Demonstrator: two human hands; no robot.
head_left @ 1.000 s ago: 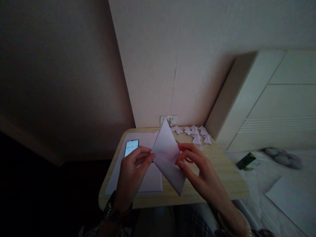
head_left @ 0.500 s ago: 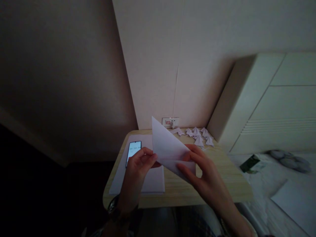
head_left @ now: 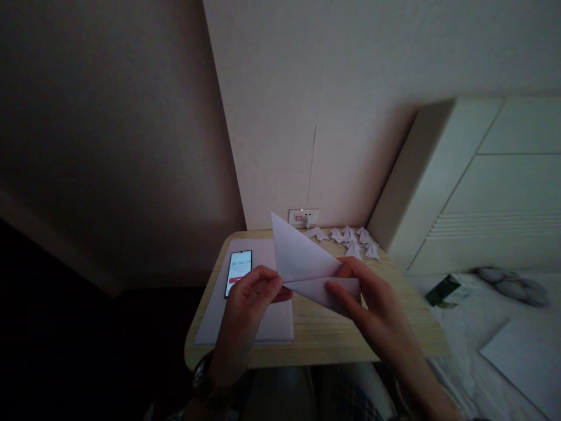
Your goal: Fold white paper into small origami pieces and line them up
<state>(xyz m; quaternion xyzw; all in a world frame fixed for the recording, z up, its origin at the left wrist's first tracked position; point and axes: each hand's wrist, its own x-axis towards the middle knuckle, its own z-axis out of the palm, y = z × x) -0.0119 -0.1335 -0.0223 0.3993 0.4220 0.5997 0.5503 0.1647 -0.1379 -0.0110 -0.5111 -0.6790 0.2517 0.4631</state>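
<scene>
A white sheet of paper [head_left: 300, 251], partly folded, is held up above the table between both hands. One pointed corner stands upright at its left, and a folded flap runs along its lower right. My left hand [head_left: 252, 295] pinches the left end of the crease between thumb and fingertips. On the other side, my right hand [head_left: 368, 298] grips the flap, thumb in front and fingers behind. Behind my left hand lies a phone [head_left: 239, 266] with a lit timer screen, resting on a stack of white paper [head_left: 272, 321].
Several folded paper pieces [head_left: 354, 250] sit at the back right of the wooden table [head_left: 324, 345]. A wall socket [head_left: 303, 217] with a plug is just behind. To the right, a green and white box [head_left: 445, 290] and a white sheet [head_left: 526, 359] lie on a pale surface.
My right hand has shifted slightly right along the paper, and the lower flap now shows a sharper crease. My left hand keeps its pinch at nearly the same spot.
</scene>
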